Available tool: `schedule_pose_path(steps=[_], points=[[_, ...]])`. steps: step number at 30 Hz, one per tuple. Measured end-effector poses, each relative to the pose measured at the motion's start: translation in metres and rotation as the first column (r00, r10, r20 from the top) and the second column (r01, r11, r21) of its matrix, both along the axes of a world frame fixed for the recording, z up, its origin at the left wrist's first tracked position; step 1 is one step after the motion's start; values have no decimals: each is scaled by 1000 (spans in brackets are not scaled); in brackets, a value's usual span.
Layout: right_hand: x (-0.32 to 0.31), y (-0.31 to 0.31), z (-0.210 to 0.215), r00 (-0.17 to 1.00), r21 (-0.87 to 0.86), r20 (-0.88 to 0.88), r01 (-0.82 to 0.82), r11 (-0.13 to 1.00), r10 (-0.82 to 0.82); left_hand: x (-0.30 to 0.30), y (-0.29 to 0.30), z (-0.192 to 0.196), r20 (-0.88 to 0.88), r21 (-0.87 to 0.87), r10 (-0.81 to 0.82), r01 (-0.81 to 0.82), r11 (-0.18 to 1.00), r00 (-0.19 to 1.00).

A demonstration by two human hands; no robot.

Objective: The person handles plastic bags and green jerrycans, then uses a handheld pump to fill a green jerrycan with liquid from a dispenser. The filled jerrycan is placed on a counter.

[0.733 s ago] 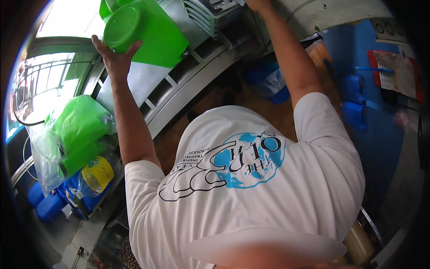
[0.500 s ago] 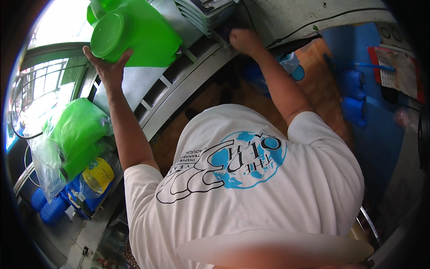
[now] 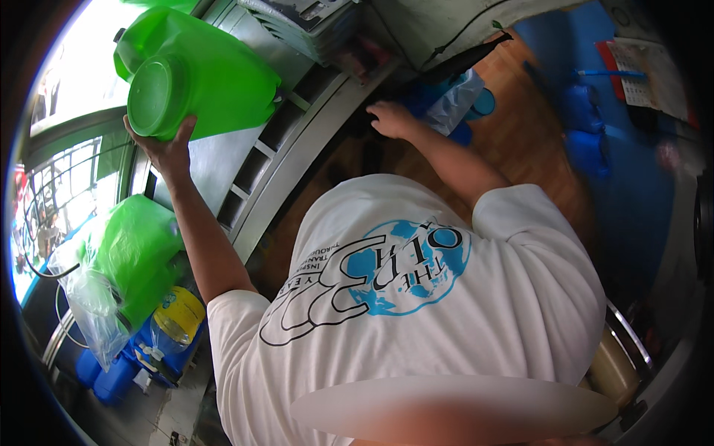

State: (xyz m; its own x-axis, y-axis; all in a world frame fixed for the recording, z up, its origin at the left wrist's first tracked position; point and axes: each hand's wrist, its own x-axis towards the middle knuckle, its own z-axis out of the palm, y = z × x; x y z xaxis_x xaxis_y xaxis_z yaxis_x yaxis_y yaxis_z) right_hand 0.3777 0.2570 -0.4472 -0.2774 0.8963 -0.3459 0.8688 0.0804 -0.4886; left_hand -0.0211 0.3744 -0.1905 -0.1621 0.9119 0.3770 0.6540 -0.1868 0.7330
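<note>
A green plastic jug (image 3: 227, 74) with a wide round green cap (image 3: 155, 97) is at the upper left, above a metal counter by the window. My left hand (image 3: 165, 147) grips it at the cap, thumb on one side and fingers on the other. Past the counter's front edge, my right hand (image 3: 392, 120) hangs with loosely bent fingers and nothing visible in it. Beside that hand are a blue container (image 3: 460, 134) and a clear plastic bag (image 3: 455, 102), partly hidden by my forearm.
The metal counter (image 3: 279, 152) has open slots along its front. Stacked trays (image 3: 316, 26) stand at its far end. On the left are another green container (image 3: 137, 245) under clear plastic, a yellow-labelled bottle (image 3: 177, 320) and blue containers (image 3: 111, 379). A calendar (image 3: 639, 85) lies at the right.
My right hand has come down and slightly left from beside the stacked trays, its fist loosening. My left hand stays on the jug; the whole view has shifted a little.
</note>
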Motion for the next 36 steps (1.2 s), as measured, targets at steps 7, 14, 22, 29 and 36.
schedule_pose_path(steps=[7,14,22,29,36], points=[[29,13,15,921,316,5,367,875,-389,2,0,-3,2,77,-56,56,995,998],[14,113,8,936,524,224,117,843,-270,-11,-2,-5,-83,130,-60,70,989,995],[38,143,13,884,239,466,-161,958,32,-12,-6,-3,-5,101,-79,79,992,997],[45,153,-2,936,439,3,315,842,-352,-10,1,-14,-5,119,-56,56,991,998],[2,84,90,427,-160,-756,614,773,-496,25,-75,-58,-168,205,184,-149,967,968]])
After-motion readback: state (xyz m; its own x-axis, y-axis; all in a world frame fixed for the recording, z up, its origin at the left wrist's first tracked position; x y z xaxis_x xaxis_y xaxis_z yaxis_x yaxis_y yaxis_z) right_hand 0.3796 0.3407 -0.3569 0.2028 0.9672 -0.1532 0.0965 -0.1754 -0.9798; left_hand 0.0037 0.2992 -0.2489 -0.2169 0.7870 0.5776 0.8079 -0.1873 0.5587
